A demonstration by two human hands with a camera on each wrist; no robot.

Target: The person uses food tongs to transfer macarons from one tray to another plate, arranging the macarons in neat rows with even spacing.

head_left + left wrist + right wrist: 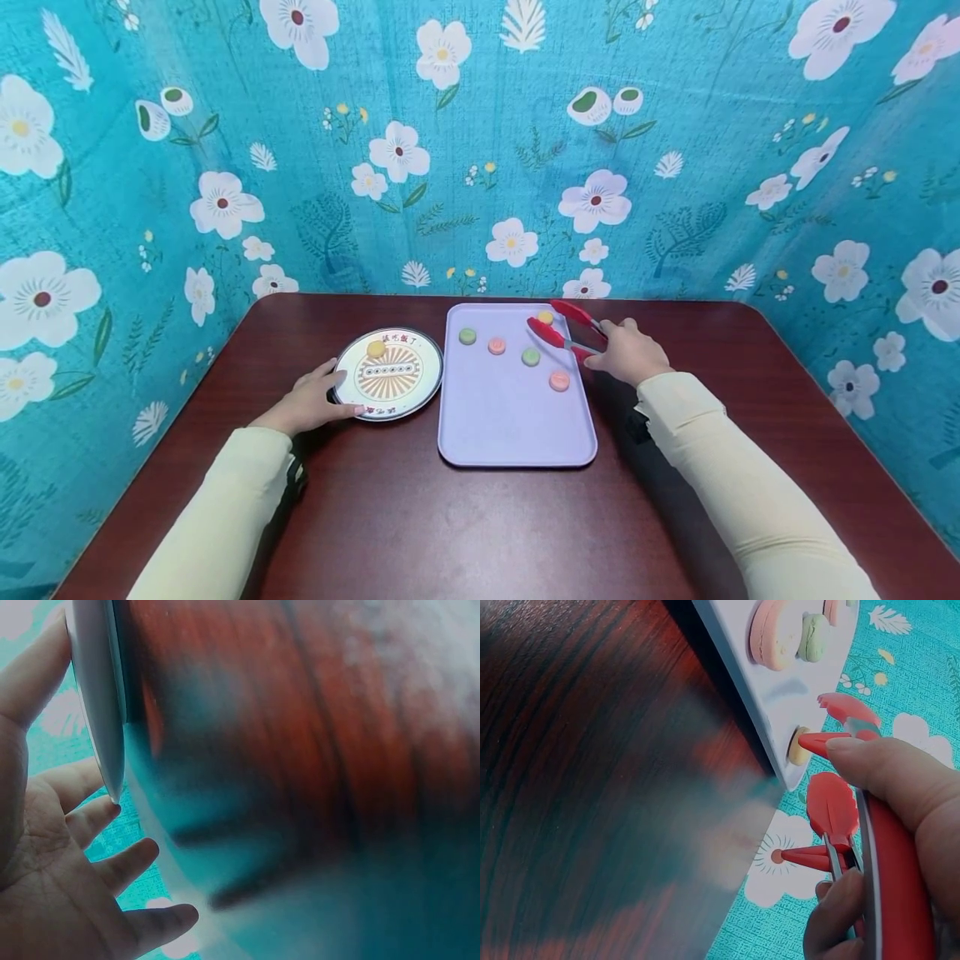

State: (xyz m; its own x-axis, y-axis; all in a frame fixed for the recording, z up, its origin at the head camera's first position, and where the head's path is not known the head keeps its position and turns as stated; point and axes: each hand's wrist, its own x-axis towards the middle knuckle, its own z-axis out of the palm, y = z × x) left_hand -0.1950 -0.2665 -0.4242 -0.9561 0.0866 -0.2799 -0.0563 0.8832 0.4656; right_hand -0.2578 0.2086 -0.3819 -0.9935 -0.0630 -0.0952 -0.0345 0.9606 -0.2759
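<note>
My left hand (307,400) holds the rim of a round white plate (420,379) with printed red lettering, thumb on the near edge and fingers at the left side. A yellow macaron (376,350) lies on the plate. My right hand (630,352) grips red-tipped metal tongs (551,333), whose two arms are spread apart over the far right corner of a lilac tray (510,429). Another yellow macaron (545,317) sits there between the tong tips. In the right wrist view, one red tip overlaps that yellow macaron (798,747).
Also on the tray are two green macarons, one at the left (467,336) and one nearer the middle (531,357), and two pink ones (497,345). The brown table (360,517) meets a blue flowered cloth (465,192) behind.
</note>
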